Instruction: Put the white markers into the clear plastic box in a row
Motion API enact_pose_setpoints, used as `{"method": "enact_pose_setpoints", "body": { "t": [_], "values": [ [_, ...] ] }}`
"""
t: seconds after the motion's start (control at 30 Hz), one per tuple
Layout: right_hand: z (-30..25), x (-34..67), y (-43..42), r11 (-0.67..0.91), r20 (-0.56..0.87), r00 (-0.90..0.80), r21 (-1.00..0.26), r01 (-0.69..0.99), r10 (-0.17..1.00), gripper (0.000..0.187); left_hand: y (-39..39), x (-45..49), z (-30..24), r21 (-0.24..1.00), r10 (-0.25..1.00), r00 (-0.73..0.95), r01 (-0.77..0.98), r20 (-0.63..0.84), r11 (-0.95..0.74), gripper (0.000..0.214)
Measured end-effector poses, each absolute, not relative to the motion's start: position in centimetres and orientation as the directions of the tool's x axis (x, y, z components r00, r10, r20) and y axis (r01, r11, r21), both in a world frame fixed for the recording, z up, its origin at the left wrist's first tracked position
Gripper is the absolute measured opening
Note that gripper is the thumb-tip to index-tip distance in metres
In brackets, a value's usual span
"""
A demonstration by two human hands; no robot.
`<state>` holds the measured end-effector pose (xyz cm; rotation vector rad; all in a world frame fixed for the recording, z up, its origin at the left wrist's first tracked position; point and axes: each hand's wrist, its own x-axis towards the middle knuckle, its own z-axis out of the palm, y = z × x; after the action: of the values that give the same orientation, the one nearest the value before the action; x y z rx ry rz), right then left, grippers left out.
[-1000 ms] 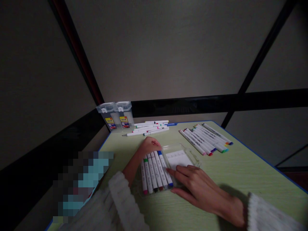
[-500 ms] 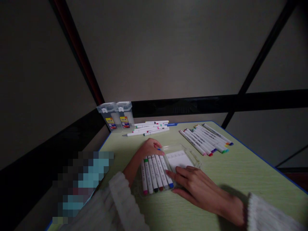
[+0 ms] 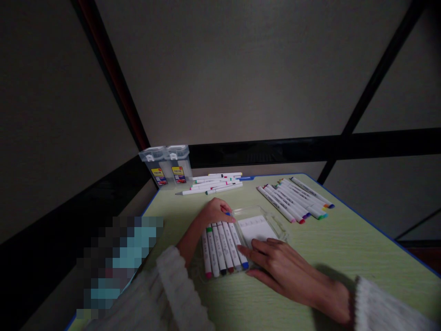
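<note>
A clear plastic marker case lies unfolded on the table. Its near-left half holds a row of white markers, and the end one is a blue-tipped marker. My left hand is closed around the far edge of the filled half, with its thumb over the blue marker's far end; some fingers are hidden. Stretched forward, my right hand rests its index finger against the blue marker's side near the case's hinge. Its thumb is by the near corner. White paper lies in the other half, partly under my right hand.
At the far left stand two clear lidded boxes with yellow labels. Loose white markers lie beside them, near a blue object. More markers are spread at the right. A pixelated patch covers the left table edge.
</note>
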<state>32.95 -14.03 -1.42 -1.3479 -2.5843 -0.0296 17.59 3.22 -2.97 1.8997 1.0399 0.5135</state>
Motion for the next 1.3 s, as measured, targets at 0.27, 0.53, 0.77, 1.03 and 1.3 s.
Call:
{"method": "enact_pose_setpoints", "body": {
  "t": [0.27,0.53,0.77,1.03,1.3],
  "values": [
    [-1.3,32.9,-14.0,0.562,0.168,-0.541,-0.13,0.817,0.824,0.027,3.3,17.7,-3.2,0.834,0.831,0.556,0.47,-0.025,-0.289,0.031],
    [-1.4,32.9,-13.9,0.555,0.178,-0.53,-0.146,0.819,0.829,0.027,3.8,17.6,-3.8,0.829,0.825,0.565,0.459,0.006,-0.32,0.029],
    [-1.3,32.9,-14.1,0.568,0.197,-0.539,-0.146,0.81,0.819,0.028,3.6,17.6,-3.5,0.847,0.818,0.576,0.435,-0.001,-0.305,0.028],
    [-1.5,32.9,-14.0,0.58,0.224,-0.546,-0.136,0.803,0.807,0.028,3.1,17.5,-2.7,0.851,0.817,0.574,0.451,-0.047,-0.268,0.026],
    [-1.4,32.9,-14.0,0.563,0.183,-0.537,-0.152,0.812,0.824,0.031,2.8,17.6,-2.3,0.845,0.819,0.572,0.458,-0.045,-0.274,0.023]
  ]
}}
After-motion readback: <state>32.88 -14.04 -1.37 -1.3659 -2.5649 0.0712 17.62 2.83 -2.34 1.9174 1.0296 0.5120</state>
